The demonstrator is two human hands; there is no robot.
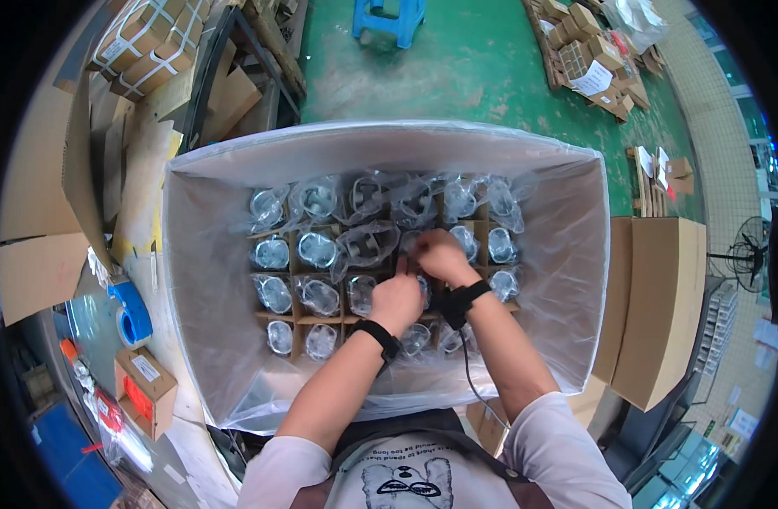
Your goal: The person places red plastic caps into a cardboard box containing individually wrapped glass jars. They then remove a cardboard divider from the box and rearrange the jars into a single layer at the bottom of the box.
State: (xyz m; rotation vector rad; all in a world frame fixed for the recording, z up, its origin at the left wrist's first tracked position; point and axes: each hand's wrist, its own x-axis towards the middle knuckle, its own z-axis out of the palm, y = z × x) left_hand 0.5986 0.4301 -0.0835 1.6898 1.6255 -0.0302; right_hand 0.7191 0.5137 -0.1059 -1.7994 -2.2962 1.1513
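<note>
Both hands are over a large carton (389, 134) lined with clear plastic film. Brown cardboard dividers (349, 312) split it into cells, each with a shiny metal part in a clear bag, such as a bagged piston-like part (318, 248). My right hand (444, 257) pinches the clear plastic bag (411, 241) in the second row from the far side. Just left of it, my left hand (397, 299) has its fingers pressed together at the near side of the same bag. Its fingertips are partly hidden. Loose plastic stands up from several neighbouring cells.
At the left is a worktable with a blue tape roll (133, 314) and a small brown box (146, 388). Tall cardboard (652, 310) stands against the carton's right side. Beyond lie a blue stool (391, 19) and a pallet of boxes (588, 55).
</note>
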